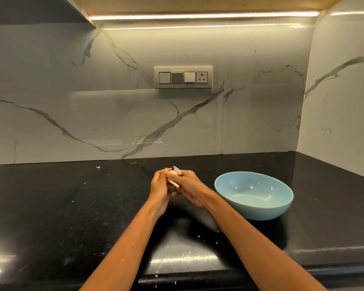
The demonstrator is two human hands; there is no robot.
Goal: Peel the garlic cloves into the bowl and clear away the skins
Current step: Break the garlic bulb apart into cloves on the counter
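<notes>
My left hand and my right hand meet above the middle of the black counter, fingers curled round a white piece of garlic with papery skin sticking up between the fingertips. Most of the garlic is hidden inside the hands. A light blue bowl stands on the counter just right of my right hand; I see nothing inside it.
Small white skin flakes lie scattered over the black counter, some near its front edge. A brown scrap lies by the marble back wall. A switch panel sits on the wall. A side wall closes the right corner.
</notes>
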